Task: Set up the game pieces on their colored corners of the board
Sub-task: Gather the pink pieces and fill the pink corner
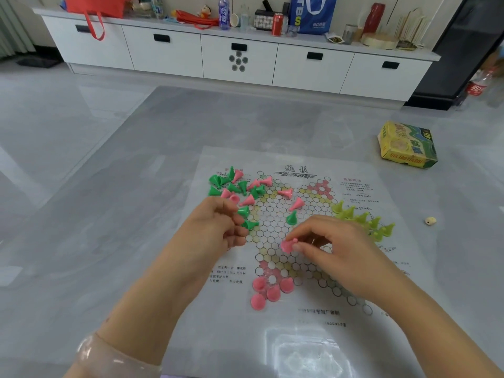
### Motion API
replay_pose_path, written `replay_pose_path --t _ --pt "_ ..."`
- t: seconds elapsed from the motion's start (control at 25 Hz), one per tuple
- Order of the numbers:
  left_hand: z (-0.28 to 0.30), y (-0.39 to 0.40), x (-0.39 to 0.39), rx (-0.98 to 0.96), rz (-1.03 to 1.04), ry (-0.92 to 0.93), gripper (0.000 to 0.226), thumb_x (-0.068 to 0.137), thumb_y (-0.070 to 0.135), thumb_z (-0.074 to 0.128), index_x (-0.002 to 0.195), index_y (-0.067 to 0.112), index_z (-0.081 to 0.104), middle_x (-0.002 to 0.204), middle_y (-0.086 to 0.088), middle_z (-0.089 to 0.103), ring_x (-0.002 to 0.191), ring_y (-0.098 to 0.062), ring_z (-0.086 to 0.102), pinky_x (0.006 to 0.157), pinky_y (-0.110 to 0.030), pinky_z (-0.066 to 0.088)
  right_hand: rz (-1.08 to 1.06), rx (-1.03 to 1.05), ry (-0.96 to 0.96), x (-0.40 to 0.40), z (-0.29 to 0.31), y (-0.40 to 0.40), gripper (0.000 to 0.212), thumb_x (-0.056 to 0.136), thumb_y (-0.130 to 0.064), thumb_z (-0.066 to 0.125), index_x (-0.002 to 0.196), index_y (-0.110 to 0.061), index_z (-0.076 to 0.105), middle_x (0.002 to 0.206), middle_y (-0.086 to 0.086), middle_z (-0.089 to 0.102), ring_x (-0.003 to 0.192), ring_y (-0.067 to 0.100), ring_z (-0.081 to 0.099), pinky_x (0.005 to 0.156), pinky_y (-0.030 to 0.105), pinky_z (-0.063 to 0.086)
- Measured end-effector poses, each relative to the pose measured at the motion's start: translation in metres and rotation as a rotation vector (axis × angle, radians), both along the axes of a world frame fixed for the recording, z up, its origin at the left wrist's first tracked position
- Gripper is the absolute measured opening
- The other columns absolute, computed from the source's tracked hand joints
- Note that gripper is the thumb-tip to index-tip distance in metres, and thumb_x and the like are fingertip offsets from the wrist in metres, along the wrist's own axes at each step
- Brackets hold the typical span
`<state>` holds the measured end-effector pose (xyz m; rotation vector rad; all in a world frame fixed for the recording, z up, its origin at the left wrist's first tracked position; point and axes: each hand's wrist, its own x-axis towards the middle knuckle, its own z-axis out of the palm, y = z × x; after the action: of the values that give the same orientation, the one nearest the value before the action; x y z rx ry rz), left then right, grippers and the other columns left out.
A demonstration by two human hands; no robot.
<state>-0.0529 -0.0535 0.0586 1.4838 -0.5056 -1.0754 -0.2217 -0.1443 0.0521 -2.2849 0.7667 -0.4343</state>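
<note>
A paper game board (341,317) with a star of round cells lies on the grey floor. My right hand (335,246) pinches a pink cone piece (287,245) over the board's middle. My left hand (218,227) hovers with curled fingers at the board's left side, next to green cones (246,218); whether it holds one I cannot tell. Several pink cones (268,291) stand on the pink near corner. Yellow-green cones (362,219) fill the right corner. A loose heap of green and pink cones (237,186) lies at the far left.
The yellow game box (406,144) lies on the floor at the far right, with a small beige object (430,221) nearer. A white cabinet (237,58) with bottles and bags runs along the back wall.
</note>
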Motion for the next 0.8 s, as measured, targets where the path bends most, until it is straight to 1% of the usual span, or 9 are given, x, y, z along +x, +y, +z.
replay_pose_path --t 0.04,0.08,0.12,0.2,0.32,0.48,0.64,0.72,0.8 --pt "0.0 0.003 -0.001 -0.025 -0.009 -0.006 0.028 0.09 -0.01 0.033 0.083 0.009 0.051 0.079 -0.008 0.056 0.065 -0.016 0.058 0.062 -0.023 0.053 0.022 0.014 0.035 0.0 -0.003 -0.001 0.011 0.08 -0.016 0.066 0.083 -0.025 0.07 0.081 -0.016 0.067 0.083 0.002 0.059 0.074 0.02 0.048" --pt "0.001 0.005 -0.002 -0.055 -0.016 -0.002 0.021 0.092 -0.005 0.037 0.087 0.009 0.052 0.083 -0.008 0.059 0.066 -0.015 0.062 0.065 -0.022 0.055 0.045 0.024 0.064 0.0 -0.005 -0.001 0.011 0.08 -0.017 0.066 0.084 -0.026 0.07 0.082 -0.016 0.067 0.083 0.002 0.059 0.074 0.019 0.048" --pt "0.003 0.006 -0.002 -0.082 -0.02 0.005 0.015 0.093 0.0 0.041 0.089 0.009 0.053 0.085 -0.008 0.062 0.065 -0.013 0.064 0.065 -0.021 0.056 0.066 0.027 0.089 0.001 -0.007 -0.001 0.011 0.08 -0.018 0.066 0.084 -0.027 0.07 0.082 -0.017 0.066 0.083 0.001 0.06 0.074 0.018 0.048" --pt "0.004 0.006 -0.001 -0.099 -0.018 0.002 0.008 0.092 0.008 0.047 0.089 0.009 0.054 0.084 -0.008 0.067 0.057 -0.01 0.064 0.058 -0.019 0.055 0.102 0.018 0.123 0.002 -0.011 0.0 0.01 0.081 -0.019 0.066 0.085 -0.028 0.069 0.082 -0.017 0.066 0.083 0.001 0.059 0.071 0.014 0.046" --pt "0.004 0.007 0.003 -0.078 -0.003 -0.036 0.011 0.09 0.015 0.052 0.081 0.01 0.055 0.077 -0.003 0.07 0.048 -0.01 0.057 0.05 -0.019 0.05 0.154 -0.011 0.156 0.003 -0.013 0.001 0.01 0.081 -0.021 0.065 0.088 -0.027 0.069 0.085 -0.019 0.064 0.083 -0.001 0.058 0.07 0.009 0.043" --pt "0.006 0.009 0.004 -0.062 0.017 -0.086 0.013 0.089 0.017 0.053 0.078 0.012 0.056 0.074 0.001 0.073 0.045 -0.007 0.051 0.047 -0.019 0.044 0.202 -0.01 0.177 0.005 -0.015 0.001 0.012 0.082 -0.022 0.064 0.092 -0.027 0.07 0.088 -0.015 0.065 0.084 0.0 0.059 0.074 0.014 0.046" --pt "0.007 0.009 0.004 -0.059 0.034 -0.099 0.012 0.089 0.016 0.054 0.078 0.012 0.057 0.076 0.001 0.073 0.045 -0.005 0.049 0.045 -0.017 0.042 0.204 0.004 0.182 0.004 -0.015 0.001 0.016 0.083 -0.02 0.064 0.096 -0.027 0.069 0.089 -0.017 0.064 0.087 -0.001 0.057 0.075 0.012 0.044" --pt "0.007 0.01 0.004 -0.061 0.045 -0.095 0.012 0.089 0.016 0.054 0.079 0.011 0.057 0.076 0.001 0.073 0.044 -0.005 0.048 0.044 -0.016 0.042 0.185 0.022 0.176 0.003 -0.015 0.0 0.018 0.083 -0.019 0.064 0.097 -0.028 0.069 0.089 -0.019 0.062 0.089 0.0 0.057 0.075 0.013 0.044" --pt "0.006 0.009 0.004 -0.061 0.052 -0.089 0.012 0.089 0.017 0.054 0.079 0.011 0.056 0.077 0.001 0.074 0.043 -0.005 0.047 0.044 -0.016 0.041 0.178 0.023 0.171 0.003 -0.016 0.0 0.017 0.082 -0.019 0.064 0.096 -0.028 0.069 0.09 -0.017 0.063 0.089 0.001 0.057 0.076 0.014 0.045"
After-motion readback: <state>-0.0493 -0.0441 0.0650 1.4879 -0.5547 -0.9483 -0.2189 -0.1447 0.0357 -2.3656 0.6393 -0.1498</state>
